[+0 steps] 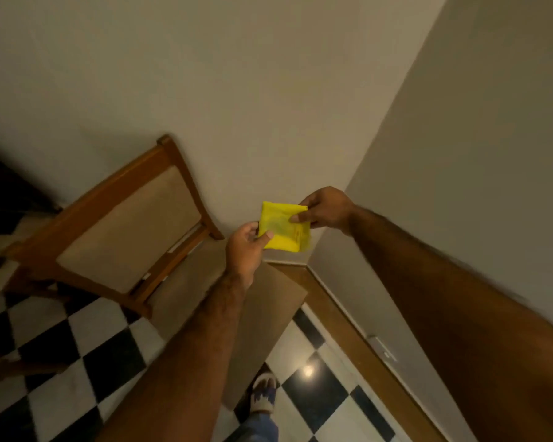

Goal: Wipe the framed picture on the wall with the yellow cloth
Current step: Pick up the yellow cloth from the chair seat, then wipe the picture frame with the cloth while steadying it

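A yellow cloth [283,226], folded into a small square, is held in front of me near the corner of two walls. My left hand [245,247] pinches its lower left edge between thumb and fingers. My right hand [324,210] pinches its upper right edge. Both arms reach forward from the bottom of the view. No framed picture is in view; only bare wall shows above the cloth.
A wooden chair [125,231] with a beige padded back stands against the wall to the left. A flat brown board [268,314] lies under my arms on the black-and-white checkered floor [87,352]. A wooden baseboard [348,339] runs along the right wall. My foot [262,393] is below.
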A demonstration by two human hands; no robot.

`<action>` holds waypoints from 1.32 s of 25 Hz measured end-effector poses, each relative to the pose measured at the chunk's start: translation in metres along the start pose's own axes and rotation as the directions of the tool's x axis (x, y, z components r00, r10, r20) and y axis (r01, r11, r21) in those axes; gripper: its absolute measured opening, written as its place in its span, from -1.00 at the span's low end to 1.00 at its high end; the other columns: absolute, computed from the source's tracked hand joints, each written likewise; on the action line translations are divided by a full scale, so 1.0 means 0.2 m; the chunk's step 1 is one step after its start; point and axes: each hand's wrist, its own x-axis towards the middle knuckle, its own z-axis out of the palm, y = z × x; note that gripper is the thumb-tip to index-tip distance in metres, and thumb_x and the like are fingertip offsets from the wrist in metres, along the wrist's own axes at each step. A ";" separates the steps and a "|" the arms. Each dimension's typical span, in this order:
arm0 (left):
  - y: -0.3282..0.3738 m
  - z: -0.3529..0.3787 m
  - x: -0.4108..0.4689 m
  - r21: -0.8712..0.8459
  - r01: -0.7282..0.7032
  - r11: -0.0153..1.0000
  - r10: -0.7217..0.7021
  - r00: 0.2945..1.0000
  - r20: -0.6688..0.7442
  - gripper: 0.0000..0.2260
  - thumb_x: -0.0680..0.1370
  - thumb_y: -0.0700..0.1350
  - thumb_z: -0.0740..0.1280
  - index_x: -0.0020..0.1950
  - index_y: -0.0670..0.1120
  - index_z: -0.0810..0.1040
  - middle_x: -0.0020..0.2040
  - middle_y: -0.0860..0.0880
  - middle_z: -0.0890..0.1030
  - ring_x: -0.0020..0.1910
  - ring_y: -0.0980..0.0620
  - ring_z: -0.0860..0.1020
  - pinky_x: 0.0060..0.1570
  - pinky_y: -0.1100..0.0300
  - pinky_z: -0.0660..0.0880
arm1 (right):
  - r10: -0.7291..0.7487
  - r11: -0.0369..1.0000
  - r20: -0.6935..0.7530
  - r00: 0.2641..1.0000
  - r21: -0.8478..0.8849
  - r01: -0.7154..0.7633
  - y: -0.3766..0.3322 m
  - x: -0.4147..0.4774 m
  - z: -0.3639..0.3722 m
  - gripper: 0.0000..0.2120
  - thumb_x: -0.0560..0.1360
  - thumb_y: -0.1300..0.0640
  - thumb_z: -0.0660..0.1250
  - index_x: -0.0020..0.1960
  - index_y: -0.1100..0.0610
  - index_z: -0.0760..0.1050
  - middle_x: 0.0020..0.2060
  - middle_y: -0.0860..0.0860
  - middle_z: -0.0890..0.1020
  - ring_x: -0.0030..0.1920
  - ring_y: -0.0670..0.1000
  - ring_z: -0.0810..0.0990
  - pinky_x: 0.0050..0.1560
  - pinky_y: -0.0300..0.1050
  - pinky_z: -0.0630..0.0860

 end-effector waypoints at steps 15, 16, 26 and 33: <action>1.53 0.90 -0.46 -0.151 -0.462 0.874 0.486 0.835 0.258 -0.64 0.44 0.00 0.54 0.15 -0.18 0.67 -0.08 -0.14 0.69 -0.14 -0.03 0.63 -0.16 0.04 0.65 | -0.210 0.978 -0.493 0.844 -0.109 0.180 -0.50 -1.24 -1.41 -0.61 0.37 0.19 0.58 0.14 0.33 0.66 -0.11 0.19 0.68 -0.10 0.11 0.69 0.06 0.07 0.68; 1.65 0.96 -0.52 -0.169 -0.490 0.855 0.518 0.815 0.260 -0.61 0.43 0.01 0.54 0.16 -0.18 0.67 -0.06 -0.13 0.70 -0.14 -0.02 0.64 -0.18 0.06 0.65 | -0.226 0.974 -0.534 0.815 -0.121 0.191 -0.53 -1.35 -1.50 -0.61 0.37 0.19 0.59 0.14 0.32 0.66 -0.11 0.18 0.69 -0.11 0.10 0.70 0.06 0.06 0.68; 2.83 1.38 -1.13 -0.446 -0.659 0.606 0.793 0.546 0.271 -0.66 0.46 0.02 0.51 0.16 -0.13 0.67 -0.05 -0.07 0.70 -0.09 -0.03 0.65 -0.13 0.03 0.65 | -0.428 0.885 -0.836 0.343 -0.310 0.348 -0.97 -2.42 -2.15 -0.61 0.35 0.05 0.60 0.10 0.21 0.69 -0.04 0.11 0.75 -0.04 0.03 0.74 -0.02 -0.12 0.70; 3.79 1.46 -1.61 -0.639 -0.628 0.443 0.891 0.389 0.235 -0.74 0.49 0.03 0.49 0.12 0.00 0.59 -0.04 0.03 0.65 -0.07 0.03 0.63 -0.37 0.18 0.60 | -0.693 0.696 -0.565 -0.448 -0.686 -0.211 -1.16 -3.40 -2.58 -0.59 0.52 -0.09 0.35 0.23 0.14 0.63 0.18 0.08 0.70 0.20 0.06 0.64 0.15 -0.23 0.42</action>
